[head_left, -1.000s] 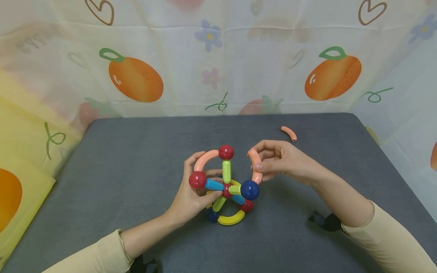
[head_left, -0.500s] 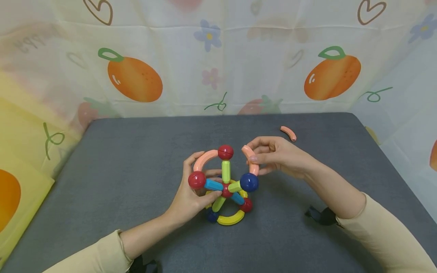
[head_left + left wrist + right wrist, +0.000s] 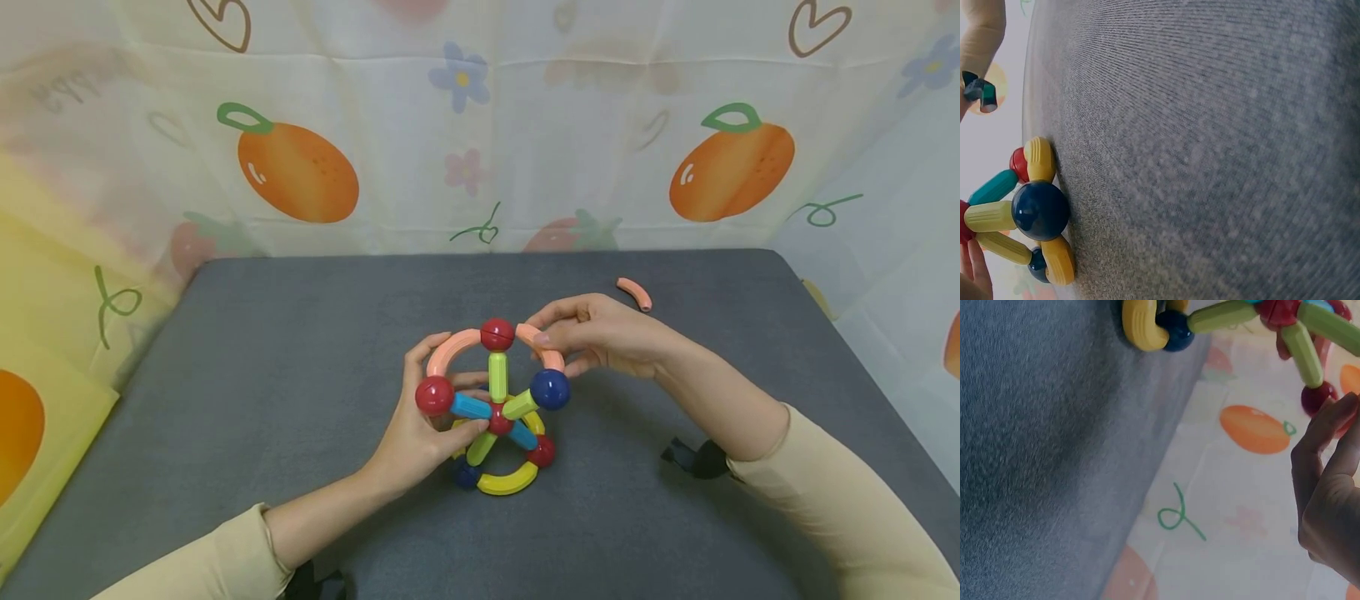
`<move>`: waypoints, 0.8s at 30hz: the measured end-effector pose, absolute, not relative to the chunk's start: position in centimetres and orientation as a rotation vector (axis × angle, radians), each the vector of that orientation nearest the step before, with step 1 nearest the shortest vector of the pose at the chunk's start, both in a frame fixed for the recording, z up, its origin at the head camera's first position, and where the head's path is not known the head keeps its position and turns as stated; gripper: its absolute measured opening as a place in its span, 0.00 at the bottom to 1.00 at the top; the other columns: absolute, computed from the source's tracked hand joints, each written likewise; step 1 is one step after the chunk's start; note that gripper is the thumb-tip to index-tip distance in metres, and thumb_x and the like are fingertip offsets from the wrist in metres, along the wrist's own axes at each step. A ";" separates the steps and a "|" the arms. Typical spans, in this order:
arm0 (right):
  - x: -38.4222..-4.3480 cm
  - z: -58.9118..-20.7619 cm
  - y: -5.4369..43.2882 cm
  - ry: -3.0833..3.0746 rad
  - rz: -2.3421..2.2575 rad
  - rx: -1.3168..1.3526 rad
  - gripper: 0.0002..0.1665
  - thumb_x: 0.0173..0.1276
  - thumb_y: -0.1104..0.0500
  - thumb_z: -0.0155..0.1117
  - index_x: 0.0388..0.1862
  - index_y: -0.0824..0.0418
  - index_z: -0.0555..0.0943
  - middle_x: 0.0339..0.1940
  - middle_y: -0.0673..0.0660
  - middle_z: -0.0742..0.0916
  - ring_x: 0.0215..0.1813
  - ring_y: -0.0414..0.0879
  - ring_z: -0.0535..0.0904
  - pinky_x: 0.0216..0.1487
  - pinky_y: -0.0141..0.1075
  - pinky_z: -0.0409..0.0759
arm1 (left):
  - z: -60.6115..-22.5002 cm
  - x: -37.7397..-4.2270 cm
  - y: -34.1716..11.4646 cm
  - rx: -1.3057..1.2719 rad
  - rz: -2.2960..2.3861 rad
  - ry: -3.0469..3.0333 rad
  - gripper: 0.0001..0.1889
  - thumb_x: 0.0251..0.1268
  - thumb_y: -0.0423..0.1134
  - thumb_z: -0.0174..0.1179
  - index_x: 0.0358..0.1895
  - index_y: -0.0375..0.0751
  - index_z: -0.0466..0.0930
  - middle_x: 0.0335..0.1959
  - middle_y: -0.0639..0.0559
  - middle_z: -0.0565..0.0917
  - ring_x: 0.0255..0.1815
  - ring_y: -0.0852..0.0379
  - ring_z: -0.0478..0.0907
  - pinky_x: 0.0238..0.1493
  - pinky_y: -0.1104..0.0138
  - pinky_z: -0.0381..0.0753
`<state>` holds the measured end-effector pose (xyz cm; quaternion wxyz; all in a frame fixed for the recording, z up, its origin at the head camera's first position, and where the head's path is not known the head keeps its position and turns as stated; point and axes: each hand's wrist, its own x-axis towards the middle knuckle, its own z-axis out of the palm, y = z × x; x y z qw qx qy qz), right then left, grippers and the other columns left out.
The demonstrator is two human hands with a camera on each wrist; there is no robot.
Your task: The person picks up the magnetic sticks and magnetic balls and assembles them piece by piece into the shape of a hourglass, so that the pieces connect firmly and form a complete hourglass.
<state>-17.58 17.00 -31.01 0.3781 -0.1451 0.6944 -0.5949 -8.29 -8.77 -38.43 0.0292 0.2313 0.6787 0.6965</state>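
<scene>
A magnetic stick-and-ball structure (image 3: 498, 379) stands on the grey table, with a ring of curved yellow rods at its base. My left hand (image 3: 408, 442) grips its left side, thumb at the central red ball (image 3: 500, 419) and fingers partly hidden behind. My right hand (image 3: 611, 342) pinches a curved pink rod (image 3: 553, 359). That rod's lower end meets the blue ball (image 3: 551, 389) on the right. Its upper end is close beside the top red ball (image 3: 497, 335), a thin gap between them. Another curved pink rod (image 3: 450, 348) joins the top ball to the left red ball (image 3: 435, 396).
A loose curved pink rod (image 3: 634, 293) lies on the table (image 3: 337, 317) beyond my right hand. A printed fabric curtain (image 3: 480, 125) hangs behind the table, and yellow cloth (image 3: 45, 417) is at the left. The left wrist view shows the base's dark blue ball (image 3: 1040, 210) close up.
My right hand has moved left and slightly up, tilting the pink rod's upper end towards the top red ball. The blue ball has risen with its green rod. The left hand stays in place.
</scene>
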 end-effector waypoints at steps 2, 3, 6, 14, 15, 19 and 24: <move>-17.8 -31.1 17.1 1.761 -1.512 -0.377 0.28 0.71 0.57 0.60 0.66 0.68 0.70 0.35 0.52 0.85 0.34 0.39 0.84 0.38 0.32 0.87 | -38.4 -8.3 -8.8 0.712 2.147 2.095 0.49 0.57 0.24 0.66 0.73 0.45 0.40 0.63 0.28 0.74 0.56 0.57 0.84 0.55 0.68 0.84; -17.9 -31.1 17.1 1.756 -1.507 -0.383 0.28 0.71 0.58 0.59 0.66 0.68 0.70 0.36 0.52 0.85 0.34 0.39 0.83 0.38 0.31 0.87 | -38.4 -8.3 -8.8 0.712 2.146 2.096 0.49 0.57 0.24 0.66 0.73 0.45 0.40 0.63 0.29 0.74 0.57 0.55 0.84 0.55 0.68 0.84; -18.1 -31.2 17.1 1.734 -1.499 -0.412 0.26 0.71 0.58 0.59 0.65 0.69 0.71 0.37 0.53 0.85 0.33 0.38 0.83 0.38 0.32 0.87 | -38.4 -8.3 -8.8 0.713 2.146 2.097 0.48 0.58 0.24 0.66 0.73 0.45 0.40 0.63 0.29 0.74 0.57 0.52 0.84 0.55 0.68 0.84; -18.0 -31.1 17.0 1.702 -1.513 -0.449 0.25 0.71 0.58 0.59 0.63 0.69 0.72 0.39 0.52 0.85 0.32 0.38 0.82 0.37 0.32 0.87 | -38.5 -8.3 -8.8 0.727 2.163 2.081 0.48 0.57 0.24 0.66 0.73 0.45 0.40 0.63 0.28 0.73 0.56 0.63 0.84 0.55 0.68 0.84; -18.0 -31.1 17.0 1.700 -1.517 -0.454 0.25 0.72 0.58 0.59 0.64 0.68 0.72 0.38 0.52 0.85 0.32 0.37 0.82 0.37 0.32 0.87 | -38.5 -8.3 -8.8 0.730 2.164 2.079 0.48 0.57 0.24 0.66 0.73 0.45 0.40 0.63 0.28 0.73 0.55 0.64 0.83 0.55 0.68 0.84; -18.0 -31.3 17.1 1.689 -1.533 -0.477 0.24 0.73 0.58 0.57 0.64 0.68 0.72 0.41 0.53 0.85 0.32 0.37 0.83 0.37 0.32 0.87 | -38.5 -8.4 -8.8 0.737 2.155 2.073 0.50 0.57 0.23 0.66 0.73 0.45 0.38 0.64 0.29 0.72 0.56 0.62 0.83 0.56 0.68 0.83; -17.9 -31.6 17.3 1.680 -1.548 -0.505 0.23 0.75 0.57 0.56 0.65 0.66 0.71 0.49 0.57 0.85 0.35 0.39 0.85 0.38 0.34 0.87 | -38.6 -8.4 -8.7 0.679 2.104 2.109 0.54 0.56 0.23 0.66 0.76 0.50 0.36 0.66 0.32 0.72 0.58 0.53 0.83 0.56 0.68 0.83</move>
